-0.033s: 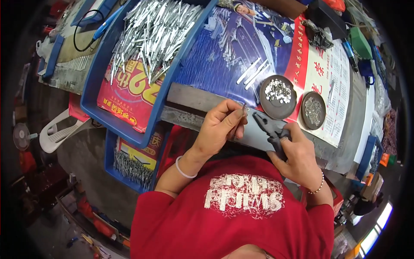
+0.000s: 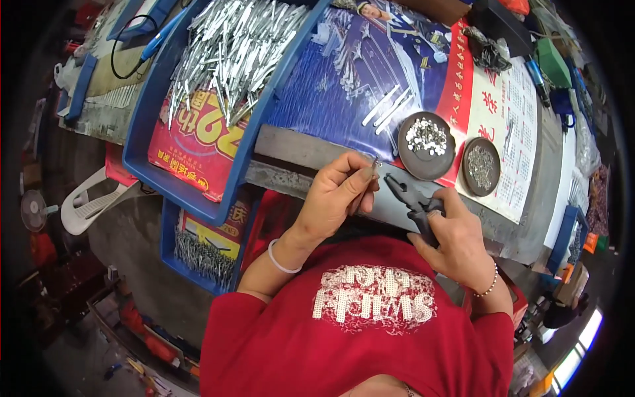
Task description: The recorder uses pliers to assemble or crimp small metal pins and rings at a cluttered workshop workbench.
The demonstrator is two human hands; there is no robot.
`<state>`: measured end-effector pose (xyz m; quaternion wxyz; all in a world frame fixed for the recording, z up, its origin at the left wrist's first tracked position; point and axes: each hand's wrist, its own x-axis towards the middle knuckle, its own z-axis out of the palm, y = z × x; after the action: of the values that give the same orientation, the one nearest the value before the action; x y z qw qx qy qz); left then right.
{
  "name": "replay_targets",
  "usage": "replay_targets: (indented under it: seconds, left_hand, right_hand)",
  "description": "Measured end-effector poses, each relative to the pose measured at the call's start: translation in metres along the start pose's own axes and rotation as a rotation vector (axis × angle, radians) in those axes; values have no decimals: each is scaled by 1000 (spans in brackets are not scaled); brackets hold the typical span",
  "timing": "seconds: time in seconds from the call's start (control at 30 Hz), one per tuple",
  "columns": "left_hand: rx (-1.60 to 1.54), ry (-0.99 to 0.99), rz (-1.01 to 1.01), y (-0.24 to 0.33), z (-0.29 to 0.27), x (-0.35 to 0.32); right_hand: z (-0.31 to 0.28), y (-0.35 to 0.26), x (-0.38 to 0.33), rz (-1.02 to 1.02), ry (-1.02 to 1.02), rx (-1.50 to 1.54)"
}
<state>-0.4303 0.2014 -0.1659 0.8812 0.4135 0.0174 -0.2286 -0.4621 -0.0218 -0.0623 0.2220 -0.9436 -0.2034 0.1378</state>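
Observation:
My left hand (image 2: 345, 192) is closed in a pinch on a small thin metal piece (image 2: 376, 163); only its tip shows above the thumb and forefinger. In my right hand (image 2: 456, 231) I grip dark-handled pliers (image 2: 411, 197) by the handles, their jaws pointing up and left, just short of my left fingertips. Beyond the pliers stands a round dark dish (image 2: 433, 169) of small shiny discs. To its right, a second dark dish (image 2: 471, 185) holds tiny metal parts. Several slim silver strips (image 2: 390, 109) lie on the printed sheet left of the dishes.
A blue tray (image 2: 141, 149) heaped with silver metal strips (image 2: 241, 49) stands at the left. Below it, a smaller blue bin (image 2: 173, 225) contains grey metal pieces. A printed poster (image 2: 311, 99) covers the bench. A white plastic seat (image 2: 86, 202) and a fan (image 2: 33, 210) are farther left.

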Motion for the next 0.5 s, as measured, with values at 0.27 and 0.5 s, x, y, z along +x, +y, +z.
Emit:
replay_targets:
  seconds: [0.27,0.5]
  left_hand:
    - [-81,36,-122,0,11,-13]
    - [-14,76,-89,5,27,-16]
  right_hand:
    - [2,6,-12,-64,-92,-14]
    - [1,10,-16,-54,-139,-13]
